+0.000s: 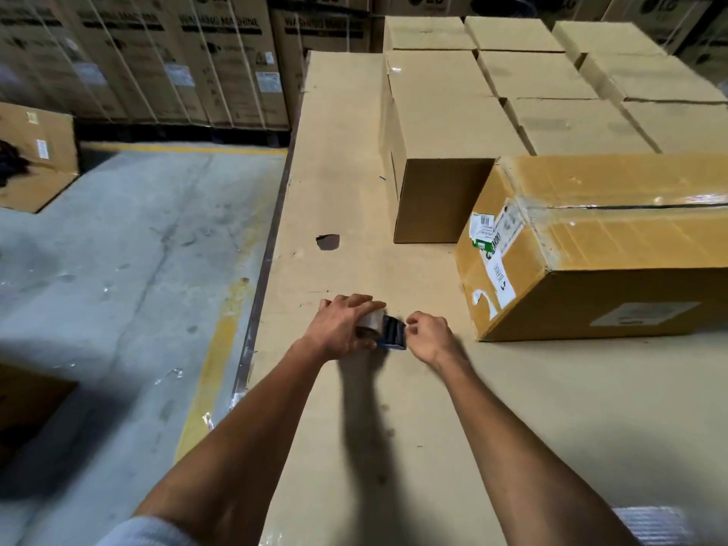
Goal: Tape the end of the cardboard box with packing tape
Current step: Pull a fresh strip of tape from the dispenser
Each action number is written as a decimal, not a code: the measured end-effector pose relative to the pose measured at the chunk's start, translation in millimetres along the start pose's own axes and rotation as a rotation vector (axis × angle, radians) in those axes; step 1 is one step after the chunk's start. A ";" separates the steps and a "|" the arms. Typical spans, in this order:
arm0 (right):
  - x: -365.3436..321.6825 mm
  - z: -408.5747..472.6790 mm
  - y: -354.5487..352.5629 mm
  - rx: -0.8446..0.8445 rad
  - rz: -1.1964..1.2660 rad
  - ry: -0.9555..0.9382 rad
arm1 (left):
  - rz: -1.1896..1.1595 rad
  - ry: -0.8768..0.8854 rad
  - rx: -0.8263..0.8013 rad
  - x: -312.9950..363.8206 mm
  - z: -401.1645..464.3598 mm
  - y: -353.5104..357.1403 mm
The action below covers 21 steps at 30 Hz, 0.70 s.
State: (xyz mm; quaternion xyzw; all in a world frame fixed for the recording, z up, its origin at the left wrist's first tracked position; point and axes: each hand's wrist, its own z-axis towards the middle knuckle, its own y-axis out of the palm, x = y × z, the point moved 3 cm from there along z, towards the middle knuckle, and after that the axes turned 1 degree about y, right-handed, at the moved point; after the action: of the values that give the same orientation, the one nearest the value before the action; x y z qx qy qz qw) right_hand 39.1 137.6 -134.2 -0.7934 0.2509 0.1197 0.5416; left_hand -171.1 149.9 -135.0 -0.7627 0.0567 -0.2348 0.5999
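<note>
Left hand (338, 329): clamped on the tape dispenser (384, 329).
Right hand (427, 334): pinching at its tape end.
Cardboard box (598, 246): beyond dispenser, this end untaped; taping likely not begun.

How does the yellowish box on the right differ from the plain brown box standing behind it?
The yellowish box bears clear tape and labels on its end; the plain brown box shows no labels. The yellowish box lies low and long; the brown box stands taller. Both are closed cardboard boxes resting on the cardboard sheet.
</note>
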 end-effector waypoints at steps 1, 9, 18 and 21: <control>-0.1 4.4 4.0 -0.001 0.028 0.026 | -0.020 0.007 -0.003 -1.8 1.4 3.1; 9.2 15.7 16.9 -0.017 0.331 0.251 | -0.073 0.050 0.058 -5.2 3.2 20.3; 14.1 15.1 28.4 -0.143 0.934 0.280 | -0.237 0.020 0.167 -3.9 -4.7 20.6; 14.3 11.2 30.5 -0.116 1.004 0.266 | -0.291 -0.004 0.185 -2.3 -8.3 19.1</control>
State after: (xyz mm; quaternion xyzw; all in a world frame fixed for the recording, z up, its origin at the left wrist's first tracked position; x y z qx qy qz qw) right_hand 36.0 135.3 -169.4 -0.6125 0.6600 0.2762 0.3361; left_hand -172.9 138.2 -152.2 -0.7050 -0.0774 -0.3221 0.6271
